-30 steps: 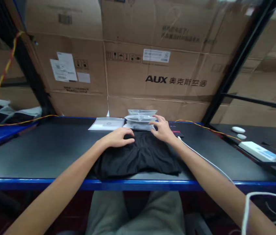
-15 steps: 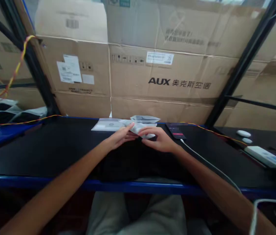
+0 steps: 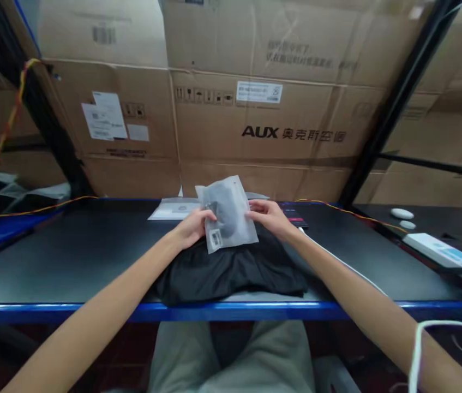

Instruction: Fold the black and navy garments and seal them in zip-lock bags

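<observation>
Frosted plastic packaging (image 3: 234, 215), a flat pouch with a dark item showing through, is held up at a tilt over the far part of a folded black cloth (image 3: 231, 278). A small printed label (image 3: 215, 238) sits at its lower left corner. The left hand (image 3: 193, 226) pinches its left side, thumb across the front. The right hand (image 3: 270, 217) has its fingers drawn narrow at the right edge; whether they grip or only touch it, I cannot tell. The cloth lies on a dark surface (image 3: 91, 256) with a blue front edge. Behind the pouch, to the left, lies a flat white packet (image 3: 173, 209); another frosted pack (image 3: 257, 195) peeks out to the right. Beyond the right hand, a dark flat object (image 3: 294, 215) lies near a white cable (image 3: 345, 265). Cardboard (image 3: 210, 174) walls the back.
</observation>
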Demonstrator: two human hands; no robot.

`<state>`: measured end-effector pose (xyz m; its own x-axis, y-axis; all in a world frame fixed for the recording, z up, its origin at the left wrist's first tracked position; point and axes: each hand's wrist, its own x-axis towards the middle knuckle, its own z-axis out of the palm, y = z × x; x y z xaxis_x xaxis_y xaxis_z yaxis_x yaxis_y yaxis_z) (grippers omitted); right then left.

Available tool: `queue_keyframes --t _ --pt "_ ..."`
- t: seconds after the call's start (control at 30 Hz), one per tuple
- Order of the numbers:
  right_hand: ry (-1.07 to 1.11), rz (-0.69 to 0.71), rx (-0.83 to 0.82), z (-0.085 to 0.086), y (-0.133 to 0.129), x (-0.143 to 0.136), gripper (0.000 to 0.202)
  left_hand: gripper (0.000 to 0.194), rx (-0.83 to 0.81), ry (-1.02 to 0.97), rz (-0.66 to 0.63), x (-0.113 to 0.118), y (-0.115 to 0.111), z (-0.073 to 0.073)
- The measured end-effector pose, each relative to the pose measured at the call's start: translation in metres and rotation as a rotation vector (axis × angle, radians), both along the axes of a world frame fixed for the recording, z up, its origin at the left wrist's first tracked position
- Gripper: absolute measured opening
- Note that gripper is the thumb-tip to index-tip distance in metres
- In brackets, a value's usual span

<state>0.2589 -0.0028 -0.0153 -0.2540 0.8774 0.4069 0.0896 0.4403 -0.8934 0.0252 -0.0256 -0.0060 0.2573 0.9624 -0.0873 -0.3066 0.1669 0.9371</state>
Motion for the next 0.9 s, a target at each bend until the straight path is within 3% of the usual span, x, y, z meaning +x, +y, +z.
queue_keyframes --t 0.27,0.5,0.63,0.73,0.8,0.9 --pt "0.061 0.016 -0.037 0.003 -0.011 -0.008 0.043 0.024 -0.002 -0.020 0.020 -0.003 0.001 0.000" --pt "-0.103 -0.155 0.074 -0.003 -0.005 -0.006 0.042 0.014 -0.044 -0.025 0.045 -0.001 -0.002 0.004" --pt "-0.222 -0.336 0.256 -0.004 0.004 0.004 0.039 0.009 -0.036 -0.075 0.161 -0.005 0.004 0.004" --pt "-0.307 -0.427 0.359 -0.007 0.017 0.020 0.024 0.005 -0.034 -0.123 0.296 -0.010 0.014 0.002" --pt "-0.527 -0.490 0.441 -0.012 0.028 0.031 0.020 0.006 -0.021 -0.154 0.374 -0.013 0.019 0.000" --pt "-0.723 -0.499 0.467 -0.024 0.042 0.041 0.032 0.014 0.007 -0.186 0.442 -0.016 0.025 -0.004"
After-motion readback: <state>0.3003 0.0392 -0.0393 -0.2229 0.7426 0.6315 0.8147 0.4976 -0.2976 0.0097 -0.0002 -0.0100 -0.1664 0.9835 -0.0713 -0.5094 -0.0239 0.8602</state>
